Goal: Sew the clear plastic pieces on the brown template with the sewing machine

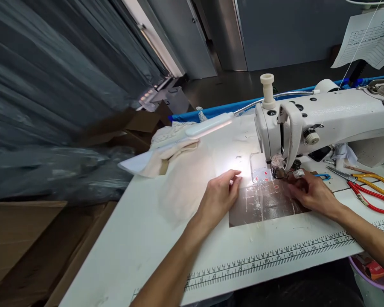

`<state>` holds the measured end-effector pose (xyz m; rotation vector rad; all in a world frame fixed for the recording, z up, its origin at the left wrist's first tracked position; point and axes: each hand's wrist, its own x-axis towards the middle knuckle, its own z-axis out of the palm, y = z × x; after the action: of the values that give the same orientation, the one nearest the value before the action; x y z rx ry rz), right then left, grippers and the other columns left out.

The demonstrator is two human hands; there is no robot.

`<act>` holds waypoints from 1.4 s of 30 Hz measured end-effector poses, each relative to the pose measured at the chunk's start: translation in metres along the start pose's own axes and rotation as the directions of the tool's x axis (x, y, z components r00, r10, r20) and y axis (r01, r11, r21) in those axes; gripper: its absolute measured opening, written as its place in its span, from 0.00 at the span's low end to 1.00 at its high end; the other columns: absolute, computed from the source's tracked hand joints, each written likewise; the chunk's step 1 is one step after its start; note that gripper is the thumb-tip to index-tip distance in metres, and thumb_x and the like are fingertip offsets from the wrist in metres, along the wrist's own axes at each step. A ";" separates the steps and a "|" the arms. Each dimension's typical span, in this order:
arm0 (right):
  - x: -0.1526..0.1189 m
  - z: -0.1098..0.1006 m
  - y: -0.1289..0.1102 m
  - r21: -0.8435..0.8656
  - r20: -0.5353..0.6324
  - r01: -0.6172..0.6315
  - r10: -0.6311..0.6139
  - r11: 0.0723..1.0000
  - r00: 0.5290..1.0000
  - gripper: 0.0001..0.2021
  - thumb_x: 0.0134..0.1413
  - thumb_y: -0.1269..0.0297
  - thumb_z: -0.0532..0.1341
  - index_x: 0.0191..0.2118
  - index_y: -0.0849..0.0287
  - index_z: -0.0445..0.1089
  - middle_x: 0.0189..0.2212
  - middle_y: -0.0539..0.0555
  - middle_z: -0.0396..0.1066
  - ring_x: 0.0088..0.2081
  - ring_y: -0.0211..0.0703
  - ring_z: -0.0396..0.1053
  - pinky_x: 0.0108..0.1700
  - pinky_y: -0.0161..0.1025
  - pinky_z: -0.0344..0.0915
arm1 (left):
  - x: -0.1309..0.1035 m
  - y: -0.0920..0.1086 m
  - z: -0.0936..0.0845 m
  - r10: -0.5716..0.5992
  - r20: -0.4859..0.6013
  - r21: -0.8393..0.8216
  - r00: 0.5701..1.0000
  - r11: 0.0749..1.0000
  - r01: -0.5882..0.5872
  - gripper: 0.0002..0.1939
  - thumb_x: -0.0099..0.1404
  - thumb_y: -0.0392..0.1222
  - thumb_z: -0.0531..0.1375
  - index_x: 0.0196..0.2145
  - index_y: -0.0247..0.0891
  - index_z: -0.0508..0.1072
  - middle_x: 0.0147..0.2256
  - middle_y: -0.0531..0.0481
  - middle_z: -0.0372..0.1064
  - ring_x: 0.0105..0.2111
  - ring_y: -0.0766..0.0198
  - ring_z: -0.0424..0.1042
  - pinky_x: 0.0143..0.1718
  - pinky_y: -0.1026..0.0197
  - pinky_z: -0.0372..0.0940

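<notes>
A white sewing machine (345,119) stands on the right of the table, and its presser foot area (278,172) is lit by a lamp. My left hand (219,192) rests left of the needle, thumb and forefinger drawn close together; whatever is between them is too small to make out. Just right of the foot, my right hand (313,192) has its fingers curled, with the tips partly hidden by a white knob. Under both hands lies a shiny brownish plate covered with clear film (265,209). A small pink ruffled piece (277,160) sits by the needle bar.
Scissors with red and yellow handles (368,187) lie right of my right hand. A printed ruler (269,260) runs along the table's front edge. Folded cream cloth (173,157) lies at the back left, below a white lamp (211,125). Cardboard boxes (25,243) stand left.
</notes>
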<state>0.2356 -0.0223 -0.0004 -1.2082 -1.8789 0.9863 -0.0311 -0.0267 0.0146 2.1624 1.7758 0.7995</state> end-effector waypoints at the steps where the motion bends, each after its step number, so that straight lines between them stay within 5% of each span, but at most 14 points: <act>1: 0.001 -0.001 0.003 -0.084 -0.079 0.039 -0.046 0.996 0.996 0.12 0.57 0.63 0.58 0.46 0.57 0.69 0.32 0.53 0.70 0.29 0.41 0.68 0.30 0.39 0.69 | 0.000 -0.005 0.001 0.050 -0.062 0.157 0.997 0.987 -0.040 0.09 0.67 0.40 0.55 0.41 0.38 0.74 0.33 0.46 0.75 0.27 0.60 0.73 0.22 0.62 0.65; 5: 0.002 -0.003 0.009 -0.228 -0.160 0.122 -0.160 0.966 0.974 0.10 0.57 0.67 0.55 0.42 0.57 0.72 0.35 0.55 0.69 0.30 0.40 0.67 0.31 0.39 0.69 | 0.005 -0.013 0.004 0.302 -0.145 0.450 0.942 0.868 -0.209 0.10 0.67 0.37 0.54 0.44 0.37 0.73 0.47 0.37 0.72 0.40 0.51 0.73 0.31 0.56 0.68; 9: -0.002 0.001 0.007 -0.283 -0.103 0.206 -0.243 0.937 0.965 0.11 0.59 0.68 0.53 0.40 0.58 0.74 0.39 0.56 0.69 0.33 0.41 0.69 0.34 0.41 0.71 | 0.006 -0.001 0.012 0.614 -0.005 0.246 0.789 0.766 -0.595 0.11 0.71 0.33 0.50 0.45 0.38 0.71 0.44 0.42 0.74 0.40 0.58 0.74 0.38 0.56 0.70; 12: -0.005 0.003 0.005 -0.322 -0.086 0.245 -0.286 0.915 0.954 0.13 0.61 0.68 0.52 0.42 0.57 0.74 0.39 0.57 0.69 0.36 0.43 0.70 0.38 0.42 0.72 | 0.001 0.013 0.020 0.684 0.115 0.093 0.720 0.714 -0.694 0.10 0.72 0.39 0.53 0.47 0.36 0.71 0.42 0.43 0.74 0.38 0.59 0.74 0.37 0.55 0.70; 15: -0.006 0.002 0.004 -0.343 -0.077 0.263 -0.306 0.902 0.949 0.13 0.61 0.69 0.52 0.43 0.57 0.74 0.40 0.57 0.69 0.37 0.43 0.70 0.38 0.42 0.72 | -0.004 0.021 0.020 0.659 0.210 0.037 0.722 0.733 -0.679 0.16 0.69 0.48 0.57 0.49 0.35 0.71 0.42 0.42 0.73 0.37 0.58 0.73 0.37 0.53 0.71; 18: -0.006 0.002 0.003 -0.343 -0.068 0.264 -0.304 0.902 0.950 0.13 0.61 0.70 0.52 0.44 0.58 0.74 0.39 0.57 0.69 0.37 0.43 0.70 0.38 0.43 0.73 | -0.002 0.021 0.009 0.647 0.186 0.020 0.740 0.750 -0.661 0.20 0.67 0.55 0.59 0.48 0.36 0.72 0.40 0.43 0.74 0.36 0.59 0.73 0.36 0.53 0.71; 22: -0.007 0.004 0.003 -0.282 -0.057 0.284 -0.311 0.916 0.949 0.13 0.61 0.70 0.52 0.43 0.60 0.74 0.40 0.58 0.69 0.37 0.43 0.69 0.39 0.44 0.73 | 0.007 0.022 -0.005 0.575 0.014 -0.006 0.818 0.818 -0.575 0.12 0.71 0.44 0.56 0.42 0.35 0.75 0.39 0.43 0.75 0.37 0.61 0.75 0.37 0.57 0.71; 24: -0.007 0.006 0.003 -0.250 -0.052 0.304 -0.326 0.919 0.944 0.13 0.61 0.70 0.52 0.43 0.60 0.73 0.40 0.58 0.69 0.37 0.43 0.69 0.40 0.45 0.72 | 0.013 0.024 -0.006 0.553 0.026 -0.066 0.833 0.832 -0.550 0.11 0.72 0.39 0.54 0.41 0.36 0.76 0.38 0.44 0.76 0.37 0.62 0.75 0.38 0.58 0.71; 30: -0.006 0.004 0.004 -0.215 -0.037 0.296 -0.311 0.931 0.950 0.13 0.62 0.70 0.52 0.44 0.57 0.73 0.40 0.57 0.69 0.39 0.43 0.69 0.42 0.45 0.71 | 0.022 0.027 0.018 0.578 0.291 -0.181 0.762 0.816 -0.549 0.10 0.69 0.43 0.58 0.44 0.42 0.77 0.40 0.47 0.74 0.40 0.62 0.73 0.41 0.58 0.70; 35: -0.007 0.002 0.003 -0.200 -0.022 0.290 -0.300 0.936 0.954 0.13 0.61 0.70 0.52 0.44 0.57 0.73 0.40 0.57 0.69 0.40 0.43 0.69 0.43 0.44 0.70 | 0.022 0.024 0.031 0.553 0.298 -0.173 0.778 0.833 -0.526 0.09 0.70 0.41 0.57 0.38 0.41 0.78 0.37 0.48 0.71 0.37 0.63 0.71 0.38 0.59 0.69; 42: -0.008 0.001 -0.007 -0.136 0.111 0.284 -0.270 0.949 0.956 0.10 0.58 0.63 0.59 0.44 0.59 0.73 0.40 0.57 0.69 0.39 0.44 0.70 0.42 0.43 0.69 | 0.014 0.039 0.018 0.532 0.389 -0.110 0.752 0.837 -0.536 0.14 0.73 0.39 0.48 0.35 0.38 0.71 0.33 0.50 0.71 0.35 0.62 0.69 0.42 0.54 0.65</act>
<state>0.2341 -0.0322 0.0040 -0.9594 -2.1579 0.7674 0.0128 -0.0199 0.0226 2.6412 0.9580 0.3822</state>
